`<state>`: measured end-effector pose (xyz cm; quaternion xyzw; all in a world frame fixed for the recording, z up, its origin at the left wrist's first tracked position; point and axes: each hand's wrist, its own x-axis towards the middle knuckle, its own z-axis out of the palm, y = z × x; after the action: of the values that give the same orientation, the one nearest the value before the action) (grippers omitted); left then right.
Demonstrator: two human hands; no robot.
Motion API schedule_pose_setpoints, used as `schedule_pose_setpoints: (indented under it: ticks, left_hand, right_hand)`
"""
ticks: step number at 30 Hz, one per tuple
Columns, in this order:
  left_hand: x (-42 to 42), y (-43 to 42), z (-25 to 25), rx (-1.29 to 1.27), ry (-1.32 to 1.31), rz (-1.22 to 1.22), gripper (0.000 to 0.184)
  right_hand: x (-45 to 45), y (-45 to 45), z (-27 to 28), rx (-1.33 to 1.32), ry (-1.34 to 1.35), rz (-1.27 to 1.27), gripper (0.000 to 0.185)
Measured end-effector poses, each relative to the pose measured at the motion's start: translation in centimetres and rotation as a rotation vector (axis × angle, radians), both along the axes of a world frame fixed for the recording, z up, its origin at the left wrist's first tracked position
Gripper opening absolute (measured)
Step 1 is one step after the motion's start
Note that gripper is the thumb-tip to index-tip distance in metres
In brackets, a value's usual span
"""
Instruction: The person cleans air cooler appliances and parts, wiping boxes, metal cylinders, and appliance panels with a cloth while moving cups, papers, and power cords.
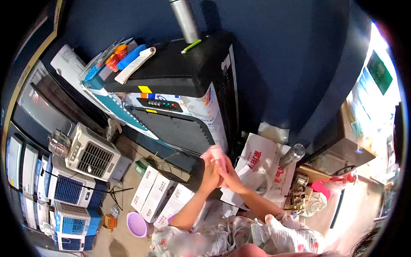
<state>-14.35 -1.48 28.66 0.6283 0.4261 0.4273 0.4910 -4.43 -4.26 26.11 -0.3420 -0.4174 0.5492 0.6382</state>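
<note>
In front of my body, a soft pink cloth (215, 153) is bunched up between my two hands. My left hand (209, 174) closes on it from the left. From the other side my right hand (231, 174) grips the same cloth, and the two hands touch. Part of the cloth sticks out above the fingers; the rest is hidden by them. Just beyond the hands stands a large black air cooler (171, 124) with a lit button panel (160, 105).
On the cooler's top are a steel flask (186, 21), a green pen (191, 46), a rolled paper (135, 65) and orange cups (116, 57). White boxes (147, 192), a purple basin (137, 225) and more air coolers (92, 152) stand left; a carton (257, 158) and another flask (292, 155) right.
</note>
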Motion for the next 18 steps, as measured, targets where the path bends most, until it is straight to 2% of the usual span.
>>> schedule_pose_setpoints:
  ticks: [1, 2, 3, 5, 6, 8, 10, 11, 12, 13, 15, 18]
  left_hand:
    - [0.1, -0.2, 0.8, -0.121, 0.069, -0.037, 0.054]
    - [-0.9, 1.2, 1.7, -0.096, 0.422, -0.123, 0.047]
    - [-1.4, 2.5, 3.0, 0.005, 0.447, -0.271, 0.035]
    - [-1.0, 4.4, 7.5, 0.39, 0.507, -0.117, 0.022]
    - [-0.4, 5.9, 10.6, 0.642, 0.455, 0.014, 0.02]
    - [0.4, 10.1, 15.6, 1.087, 0.428, 0.214, 0.019]
    - [2.0, 12.4, 19.9, 1.151, 0.498, 0.297, 0.023]
    - [2.9, 13.4, 21.4, 1.296, 0.504, 0.348, 0.025]
    - [3.5, 14.3, 21.7, 1.293, 0.498, 0.345, 0.026]
    - [3.9, 15.2, 22.0, 1.294, 0.49, 0.342, 0.027]
    - [4.0, 16.8, 21.2, 1.259, 0.508, 0.286, 0.028]
    - [4.2, 17.1, 20.5, 1.294, 0.519, 0.33, 0.029]
  right_hand:
    - [-0.1, -0.7, 0.8, -0.23, 0.36, 0.033, 0.055]
    - [0.4, -0.7, 0.7, -0.234, 0.548, 0.124, 0.055]
    - [1.4, -0.8, 0.3, -0.232, 0.739, 0.216, 0.056]
    - [2.2, 1.0, 2.2, -0.166, 0.677, 0.08, 0.055]
    - [2.6, 1.9, 3.1, -0.137, 0.643, 0.011, 0.054]
    - [2.7, 5.5, 7.1, 0.041, 0.444, -0.188, 0.054]
    - [1.8, 10.2, 8.1, 0.23, 0.024, -0.545, 0.054]
    - [1.3, 12.0, 8.9, 0.358, -0.22, -0.723, 0.054]
    - [1.4, 12.5, 10.1, 0.422, -0.612, -0.875, 0.058]
    - [1.2, 12.7, 10.6, 0.419, -0.677, -0.951, 0.058]
    - [0.5, 14.4, 5.2, 0.368, -0.626, -1.053, 0.058]
    - [2.1, 13.5, -2.9, 0.306, -0.837, -0.917, 0.063]
